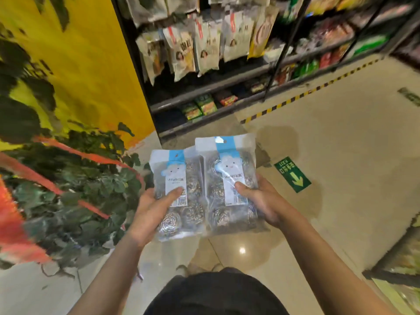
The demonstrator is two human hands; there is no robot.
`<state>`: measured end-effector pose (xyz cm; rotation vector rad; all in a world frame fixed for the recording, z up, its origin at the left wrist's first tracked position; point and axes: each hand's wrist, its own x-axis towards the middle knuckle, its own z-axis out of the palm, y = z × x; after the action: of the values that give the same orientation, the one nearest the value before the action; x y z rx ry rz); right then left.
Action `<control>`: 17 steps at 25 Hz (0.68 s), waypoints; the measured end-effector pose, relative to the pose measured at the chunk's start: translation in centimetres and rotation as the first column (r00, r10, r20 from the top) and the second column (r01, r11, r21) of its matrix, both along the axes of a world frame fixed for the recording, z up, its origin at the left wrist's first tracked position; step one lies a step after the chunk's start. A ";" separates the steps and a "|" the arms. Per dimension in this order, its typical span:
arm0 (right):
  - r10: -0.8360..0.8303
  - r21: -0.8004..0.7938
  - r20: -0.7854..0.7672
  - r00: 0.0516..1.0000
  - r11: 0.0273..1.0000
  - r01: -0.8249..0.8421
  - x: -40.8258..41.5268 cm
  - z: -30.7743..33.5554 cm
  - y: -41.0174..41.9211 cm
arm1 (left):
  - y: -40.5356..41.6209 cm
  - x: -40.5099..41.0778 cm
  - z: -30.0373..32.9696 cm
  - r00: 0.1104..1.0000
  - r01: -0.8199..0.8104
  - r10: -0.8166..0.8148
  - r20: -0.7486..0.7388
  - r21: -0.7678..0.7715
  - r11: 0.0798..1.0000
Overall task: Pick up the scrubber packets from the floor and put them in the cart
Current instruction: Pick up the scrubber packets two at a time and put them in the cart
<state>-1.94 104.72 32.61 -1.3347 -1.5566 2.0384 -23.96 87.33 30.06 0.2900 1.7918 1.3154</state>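
Observation:
I hold two clear scrubber packets side by side in front of me, above the floor. Each has a blue and white label with a cloud face and several steel wool balls inside. My left hand (151, 210) grips the left packet (179, 196) from its left side, thumb across the label. My right hand (261, 201) grips the right packet (229, 183) from its right side, thumb on the label. The right packet's edge overlaps the left one a little. No cart is in view.
A store shelf (227, 85) with hanging bags and boxed goods runs across the back. A yellow wall (86, 64) and leafy plants with red ribbon (75, 189) stand at left. A green exit arrow sticker (293, 175) lies on the beige floor. Another shelf corner (400, 258) is at lower right.

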 end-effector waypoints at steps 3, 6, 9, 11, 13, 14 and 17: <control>-0.142 -0.014 -0.080 0.987 0.990 0.142 1.9 3.5 1.1 | 2.7 -0.5 4.9 0.997 0.074 -0.072 -0.038 0.045 0.996; -0.277 -0.009 -0.132 0.952 0.961 0.278 4.9 4.8 2.6 | 7.0 0.6 8.0 0.986 0.153 -0.147 -0.075 0.089 0.984; -0.404 0.027 -0.139 0.904 0.911 0.411 9.0 5.4 3.6 | 12.0 3.5 9.0 0.957 0.280 -0.273 -0.101 0.073 0.957; -0.508 0.076 -0.116 0.853 0.852 0.518 12.7 5.8 4.2 | 15.9 6.5 9.4 0.929 0.364 -0.358 -0.092 0.056 0.930; -0.605 0.089 -0.125 0.786 0.782 0.616 17.0 6.3 4.4 | 19.5 10.3 9.9 0.878 0.478 -0.474 -0.067 0.073 0.875; -0.650 0.075 -0.131 0.748 0.746 0.662 19.0 6.5 4.3 | 20.6 12.4 10.5 0.849 0.527 -0.522 -0.079 0.073 0.847; -0.774 0.060 -0.145 0.617 0.615 0.786 24.7 7.0 3.1 | 23.8 19.3 11.7 0.748 0.663 -0.658 -0.080 0.100 0.742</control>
<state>22.80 107.80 39.62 -1.4676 -0.7711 1.3860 -4.66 111.16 41.73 0.9395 1.4229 0.8928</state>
